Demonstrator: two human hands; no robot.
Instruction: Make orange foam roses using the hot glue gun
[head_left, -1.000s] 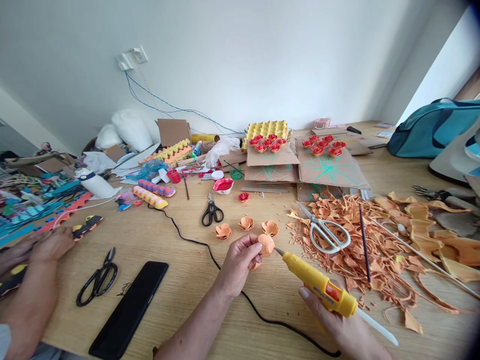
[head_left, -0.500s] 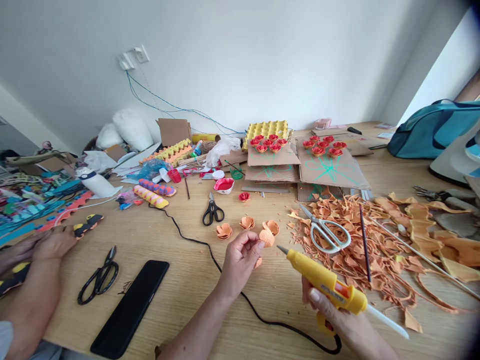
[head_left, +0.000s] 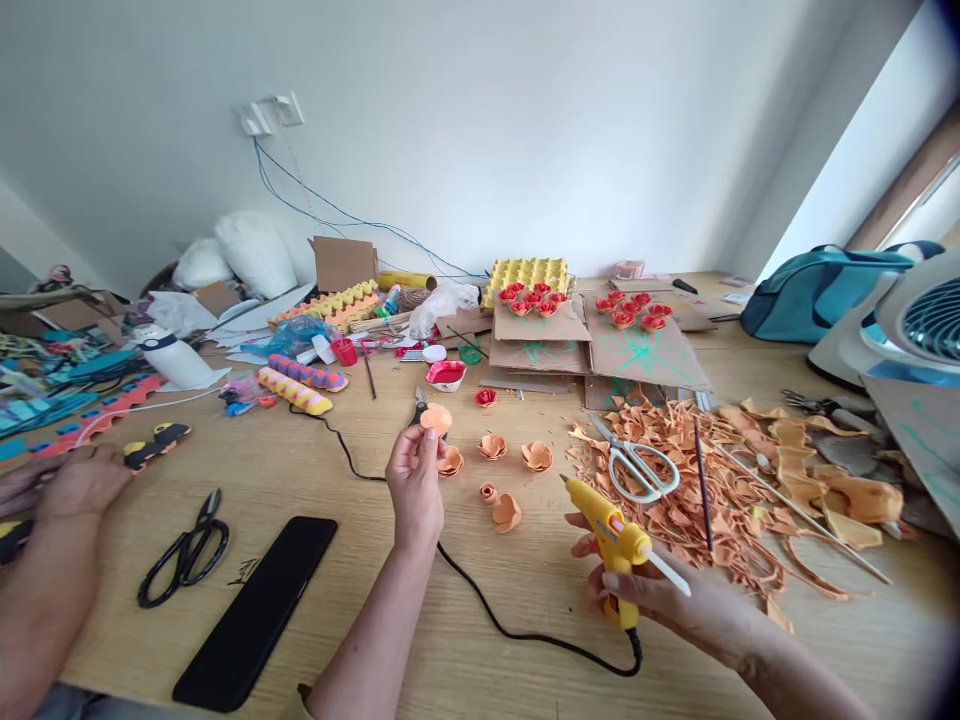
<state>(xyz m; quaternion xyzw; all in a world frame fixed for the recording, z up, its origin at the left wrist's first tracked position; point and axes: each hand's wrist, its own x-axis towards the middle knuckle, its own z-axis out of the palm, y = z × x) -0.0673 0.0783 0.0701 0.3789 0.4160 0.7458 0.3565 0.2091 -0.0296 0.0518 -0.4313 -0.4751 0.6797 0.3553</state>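
Note:
Between thumb and fingers, my left hand (head_left: 417,475) pinches a round orange petal (head_left: 436,419), raised above the table. My right hand (head_left: 637,585) holds a yellow glue gun (head_left: 611,525) by its handle, nozzle pointing up and left; a white glue stick (head_left: 667,572) juts from its back. Just beyond the hands lie orange flower cups (head_left: 537,457), one partly behind my left hand. Closer in are a small rolled bud (head_left: 488,493) and an open petal cup (head_left: 507,512). A red painted flower (head_left: 487,398) sits farther back.
Orange scraps (head_left: 720,490) with white-handled scissors (head_left: 643,472) spread at right. Black scissors (head_left: 187,550) and a black phone (head_left: 255,612) lie at left, near another person's hands (head_left: 82,485). The gun's black cord (head_left: 525,632) crosses the table. Cardboard (head_left: 645,350) holds red flowers behind.
My left hand has moved left with the petal, uncovering the bud and petal cup. The glue gun has dropped lower and slightly left in my right hand. The view has shifted slightly right.

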